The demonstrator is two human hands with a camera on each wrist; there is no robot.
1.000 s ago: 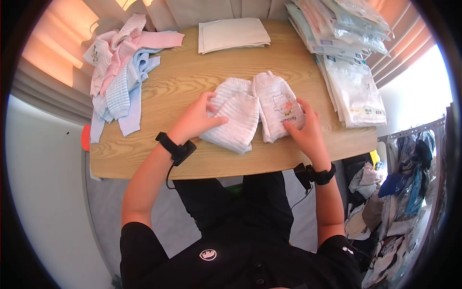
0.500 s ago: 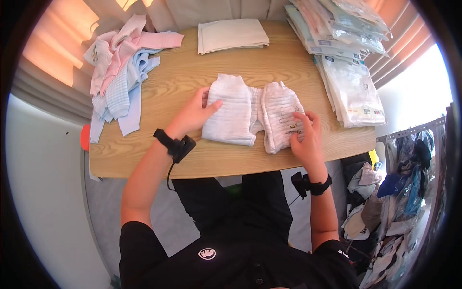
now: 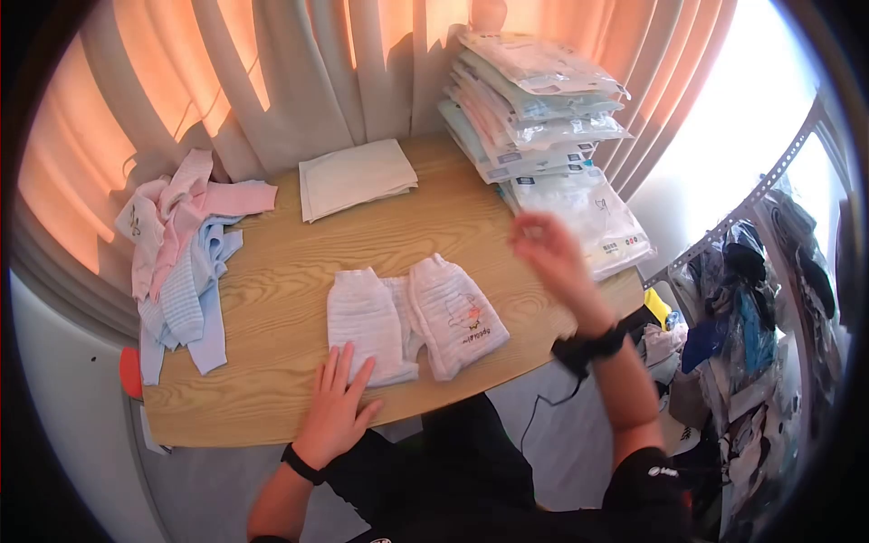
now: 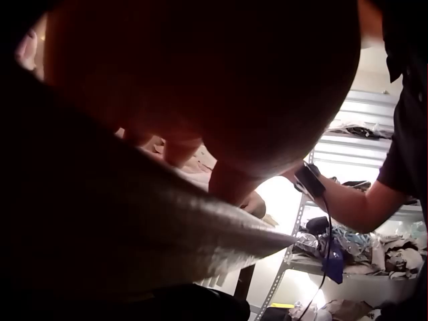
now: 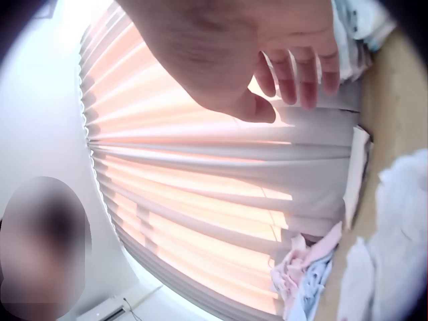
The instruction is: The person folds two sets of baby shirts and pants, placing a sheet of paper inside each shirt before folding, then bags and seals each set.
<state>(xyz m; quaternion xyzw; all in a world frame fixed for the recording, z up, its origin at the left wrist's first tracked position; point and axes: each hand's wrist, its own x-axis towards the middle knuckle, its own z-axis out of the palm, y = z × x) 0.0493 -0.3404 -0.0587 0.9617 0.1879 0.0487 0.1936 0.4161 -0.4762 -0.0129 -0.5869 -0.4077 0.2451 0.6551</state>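
A pale ribbed garment [image 3: 367, 312] lies folded on the wooden table, its right part bearing a small printed animal and lettering. My left hand [image 3: 337, 412] rests with spread fingers on the garment's lower left edge and the table front. Raised over the table, my right hand [image 3: 554, 262] is blurred in the head view, beside the bagged garments [image 3: 588, 213]. In the right wrist view that right hand [image 5: 247, 60] holds nothing, its fingers loosely bent. The left wrist view is mostly dark, with the left hand [image 4: 200, 87] close to the lens.
Pink and blue clothes [image 3: 195, 262] are heaped at the table's left. Folded off-white sheets [image 3: 358, 179] lie at the back. Several bagged garments [image 3: 534, 109] form a tall stack at the back right, before the curtain. A rack with clothes [image 3: 742, 308] stands right of the table.
The head view has tilted up and turned right. My right hand has left the garment and risen toward the bagged stack. My left hand has moved down to the garment's lower left edge, fingers spread.
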